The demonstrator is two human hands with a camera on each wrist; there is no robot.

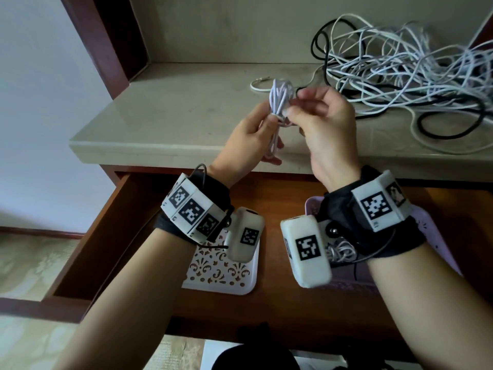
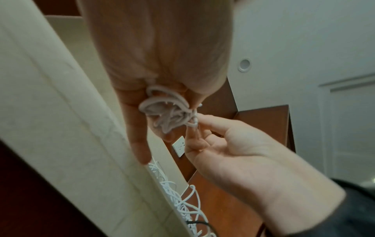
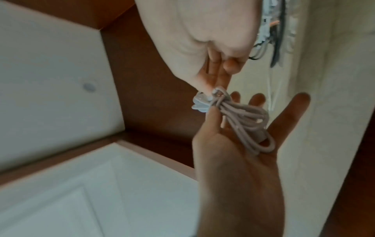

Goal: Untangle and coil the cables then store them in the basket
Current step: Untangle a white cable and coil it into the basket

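Observation:
A white cable coil (image 1: 277,102) hangs above the counter's front edge between both hands. My left hand (image 1: 270,122) holds the bundle in its palm, thumb pressing it against fairly straight fingers. My right hand (image 1: 290,112) pinches a cable turn at the coil's (image 3: 243,121) waist. In the right wrist view the right hand's fingertips (image 3: 215,85) meet the wrapped waist above the left hand (image 3: 233,160). The left wrist view shows the coil (image 2: 170,115) from below, with the right hand (image 2: 202,125) pinching its side. A white basket (image 1: 240,287) sits in the open drawer.
A big tangle of white and black cables (image 1: 400,70) covers the counter (image 1: 160,124) at the back right, one loose white end (image 1: 260,85) trailing left. In the open wooden drawer (image 1: 120,236), a purple basket (image 1: 432,236) holds a coiled cable (image 1: 342,252).

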